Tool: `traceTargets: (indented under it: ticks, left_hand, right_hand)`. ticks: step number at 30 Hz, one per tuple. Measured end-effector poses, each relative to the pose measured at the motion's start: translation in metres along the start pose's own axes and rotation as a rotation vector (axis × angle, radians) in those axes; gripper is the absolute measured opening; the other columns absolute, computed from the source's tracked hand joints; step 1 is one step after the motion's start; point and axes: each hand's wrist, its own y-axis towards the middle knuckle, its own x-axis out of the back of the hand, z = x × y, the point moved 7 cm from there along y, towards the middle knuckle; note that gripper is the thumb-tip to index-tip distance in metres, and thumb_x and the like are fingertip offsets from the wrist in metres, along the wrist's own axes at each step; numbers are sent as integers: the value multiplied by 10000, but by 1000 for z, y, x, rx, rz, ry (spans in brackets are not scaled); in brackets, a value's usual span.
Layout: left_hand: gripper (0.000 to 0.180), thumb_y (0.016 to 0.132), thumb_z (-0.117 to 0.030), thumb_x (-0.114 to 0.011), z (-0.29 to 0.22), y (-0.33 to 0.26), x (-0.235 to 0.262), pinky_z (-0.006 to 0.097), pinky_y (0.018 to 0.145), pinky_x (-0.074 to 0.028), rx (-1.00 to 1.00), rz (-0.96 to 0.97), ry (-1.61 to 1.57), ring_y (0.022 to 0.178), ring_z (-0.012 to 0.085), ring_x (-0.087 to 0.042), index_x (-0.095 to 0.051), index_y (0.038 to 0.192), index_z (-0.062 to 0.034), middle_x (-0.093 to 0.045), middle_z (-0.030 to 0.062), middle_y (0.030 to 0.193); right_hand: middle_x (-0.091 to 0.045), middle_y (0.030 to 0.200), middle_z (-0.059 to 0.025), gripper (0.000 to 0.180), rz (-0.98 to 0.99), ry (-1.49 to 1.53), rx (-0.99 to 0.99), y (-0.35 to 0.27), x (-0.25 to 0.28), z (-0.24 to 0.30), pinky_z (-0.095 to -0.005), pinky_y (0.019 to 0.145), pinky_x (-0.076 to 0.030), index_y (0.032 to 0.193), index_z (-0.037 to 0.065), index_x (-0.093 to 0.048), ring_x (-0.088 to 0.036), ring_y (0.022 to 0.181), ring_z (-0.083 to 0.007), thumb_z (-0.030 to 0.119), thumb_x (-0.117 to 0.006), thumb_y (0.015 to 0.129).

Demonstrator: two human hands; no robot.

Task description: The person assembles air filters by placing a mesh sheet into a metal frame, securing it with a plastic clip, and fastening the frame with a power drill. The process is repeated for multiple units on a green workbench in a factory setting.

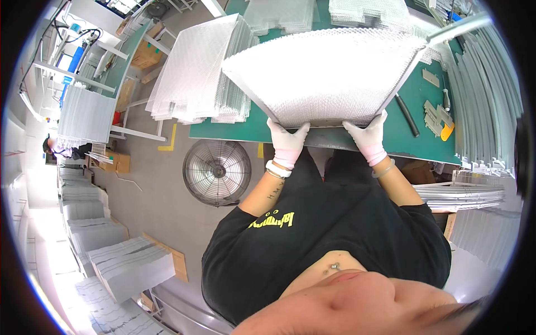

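Note:
My left hand (286, 142) and my right hand (368, 137), both in white gloves with pink cuffs, grip the near edge of a framed mesh panel (329, 72). The panel is tilted up over the green-topped table (391, 139), with silvery mesh inside a thin metal frame. Each thumb lies on the near frame bar, while the other fingers are mostly hidden beneath it. A light metal bar (460, 29) reaches from the panel's far right corner toward the upper right.
Stacked mesh sheets (192, 67) lie left of the panel. To its right are a black-handled tool (407, 114), a screwdriver (446, 99), flat metal pieces (432, 117) and a yellow-ended tool (447, 131). Metal frames (486, 95) crowd the right side. A floor fan (218, 172) stands left of me.

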Motion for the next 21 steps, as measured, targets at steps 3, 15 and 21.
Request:
traceTargets:
  ticks: [3,15,21]
  left_hand:
    - [727,735,-70,-834,-17,7,13,379,972,-470,3,117,-152,1080,227,-562,-406,1311,41,-553,133,1177]
    - [157,862,68,-635,-182,98,79,241,700,-493,-394,106,-408,790,104,-603,-664,1004,8,-667,54,926]
    - [175,803,66,-640,-195,79,63,311,741,-520,-553,339,-552,843,202,-635,-687,960,5,-678,114,927]
  right_hand:
    - [-501,1266,-166,803,131,166,5,4,12,9,-381,1043,-424,1323,-36,-358,-521,1175,-239,66,-852,699]
    - [-673,1039,-95,206,81,389,341,119,86,157,-307,890,-494,1137,-6,-612,-615,955,-149,165,-575,1028]
    - [-648,903,-94,111,50,584,395,91,99,152,-308,765,-502,1007,3,-589,-609,806,-177,113,-592,996]
